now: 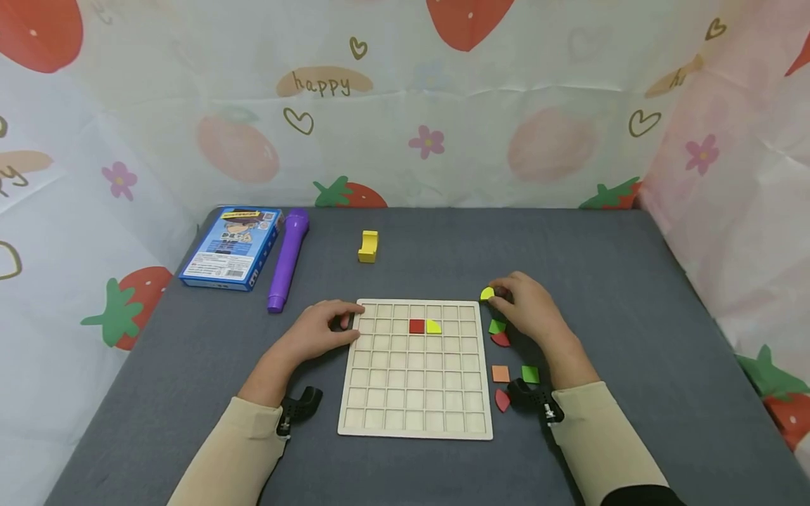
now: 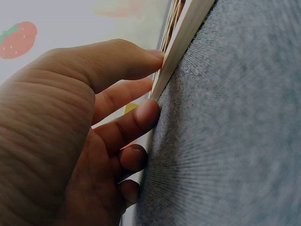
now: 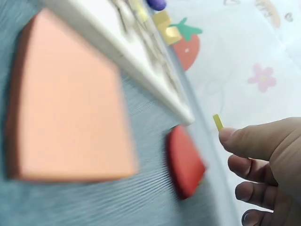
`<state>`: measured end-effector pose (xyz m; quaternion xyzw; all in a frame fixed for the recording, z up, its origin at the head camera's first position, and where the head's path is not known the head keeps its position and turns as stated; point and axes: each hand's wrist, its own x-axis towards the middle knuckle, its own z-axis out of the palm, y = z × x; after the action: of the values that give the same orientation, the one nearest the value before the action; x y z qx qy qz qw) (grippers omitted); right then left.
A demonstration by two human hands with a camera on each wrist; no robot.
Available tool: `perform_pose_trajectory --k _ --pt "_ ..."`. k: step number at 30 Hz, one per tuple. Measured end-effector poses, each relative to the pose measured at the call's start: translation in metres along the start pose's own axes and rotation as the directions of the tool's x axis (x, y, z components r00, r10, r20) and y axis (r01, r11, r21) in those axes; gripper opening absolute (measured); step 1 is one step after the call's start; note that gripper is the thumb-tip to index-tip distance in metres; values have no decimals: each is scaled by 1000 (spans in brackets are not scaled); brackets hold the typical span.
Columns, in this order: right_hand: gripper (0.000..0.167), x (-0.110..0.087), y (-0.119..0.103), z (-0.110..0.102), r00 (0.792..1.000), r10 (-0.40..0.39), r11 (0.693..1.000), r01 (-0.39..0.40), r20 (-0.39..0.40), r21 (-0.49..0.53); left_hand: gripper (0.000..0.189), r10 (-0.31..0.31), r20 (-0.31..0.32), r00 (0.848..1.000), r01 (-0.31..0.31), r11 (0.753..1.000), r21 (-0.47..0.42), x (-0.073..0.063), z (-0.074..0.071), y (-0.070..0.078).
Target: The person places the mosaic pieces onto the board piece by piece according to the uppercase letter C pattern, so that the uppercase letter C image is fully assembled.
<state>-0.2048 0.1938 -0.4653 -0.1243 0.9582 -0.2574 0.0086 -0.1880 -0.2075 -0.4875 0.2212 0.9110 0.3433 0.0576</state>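
Observation:
A pale square grid board [image 1: 414, 402] lies flat on the table. A red square [image 1: 417, 326] and a yellow piece with a rounded corner [image 1: 433, 327] sit side by side in its cells. My left hand [image 1: 320, 330] rests thumb and fingertips on the board's left edge [image 2: 175, 56], near the upper left corner. Beyond the upper right corner, my right hand [image 1: 524, 303] pinches a yellow rounded piece [image 1: 486, 293]; its thin edge shows at the thumb in the right wrist view. Below that hand lie a green piece [image 1: 497, 327] and a red rounded piece [image 1: 500, 339].
An orange square [image 1: 500, 374], a green square [image 1: 530, 374] and another red rounded piece [image 1: 502, 400] lie right of the board. Toward the back stand a yellow block [image 1: 368, 247], a purple microphone-shaped object [image 1: 288, 260] and a blue box [image 1: 233, 247]. A printed curtain [image 1: 405, 147] hangs behind.

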Motion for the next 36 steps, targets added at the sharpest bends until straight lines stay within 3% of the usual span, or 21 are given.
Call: perform_pose_trajectory --k 11,17,29,36 --pt "33 -6 -38 -29 995 -43 999 44 -86 12 41 13 -7 1000 -13 1000 -3 3 -1 1" --pt "34 -8 -63 -34 992 -75 997 77 -104 22 41 -3 10 1000 3 1000 4 3 -1 2" --pt "29 -1 -105 -5 985 -167 982 169 -39 80 41 -21 21 1000 22 999 -35 0 0 1" --pt "28 2 -119 19 982 -184 982 183 37 47 41 -31 15 999 31 999 -18 -1 0 1"
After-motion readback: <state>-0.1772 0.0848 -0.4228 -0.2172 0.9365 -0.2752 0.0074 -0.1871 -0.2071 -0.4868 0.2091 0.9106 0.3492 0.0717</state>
